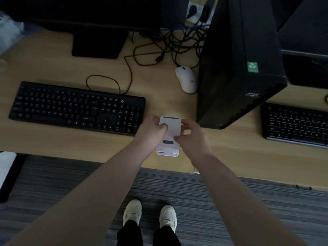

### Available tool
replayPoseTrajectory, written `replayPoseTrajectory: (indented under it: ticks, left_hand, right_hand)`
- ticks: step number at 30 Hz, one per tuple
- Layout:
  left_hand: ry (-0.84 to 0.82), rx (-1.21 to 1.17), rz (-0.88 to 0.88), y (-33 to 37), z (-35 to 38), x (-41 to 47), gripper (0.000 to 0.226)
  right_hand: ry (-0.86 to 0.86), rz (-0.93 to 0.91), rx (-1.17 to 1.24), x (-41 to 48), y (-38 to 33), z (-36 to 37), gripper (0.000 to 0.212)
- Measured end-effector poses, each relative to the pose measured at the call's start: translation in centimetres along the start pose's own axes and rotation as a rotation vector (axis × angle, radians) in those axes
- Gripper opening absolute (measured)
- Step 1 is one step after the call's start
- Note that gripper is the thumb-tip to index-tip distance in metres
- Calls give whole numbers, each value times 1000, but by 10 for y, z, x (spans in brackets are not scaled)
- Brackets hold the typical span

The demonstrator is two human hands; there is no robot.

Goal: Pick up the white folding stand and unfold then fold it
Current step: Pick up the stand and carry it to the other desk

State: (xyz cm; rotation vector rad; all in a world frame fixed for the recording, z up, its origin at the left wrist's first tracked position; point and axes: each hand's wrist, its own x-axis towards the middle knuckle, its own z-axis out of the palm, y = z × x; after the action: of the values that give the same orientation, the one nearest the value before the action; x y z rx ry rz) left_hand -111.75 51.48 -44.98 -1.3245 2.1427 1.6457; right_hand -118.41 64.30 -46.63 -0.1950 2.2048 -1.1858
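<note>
The white folding stand (170, 132) is a flat rounded plate with dark grey pads near its top and bottom. It hangs just above the front of the wooden desk (53, 139), between both hands. My left hand (150, 134) grips its left side, thumb pressed on the plate's face. My right hand (192, 137) pinches its right edge. The stand looks nearly flat; two small lips show at its lower end.
A black keyboard (76, 107) lies left of the hands. A white mouse (186, 79) and tangled cables (170, 45) sit behind. A tall black computer tower (237, 64) stands close on the right, a second keyboard (294, 123) beyond it. A monitor base (98, 43) is at the back.
</note>
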Motion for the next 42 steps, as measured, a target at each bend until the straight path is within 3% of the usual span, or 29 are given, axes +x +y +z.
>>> replayPoseTrajectory:
  ticks: [14, 23, 42]
  left_hand:
    - [131, 27, 234, 121, -64, -74, 21]
    - [188, -5, 381, 199, -101, -147, 27]
    - [260, 65, 516, 226, -114, -214, 33]
  right_hand:
    - [19, -199, 153, -50, -130, -68, 51]
    - [36, -360, 207, -104, -215, -123, 48]
    - [21, -512, 182, -149, -244, -157, 50]
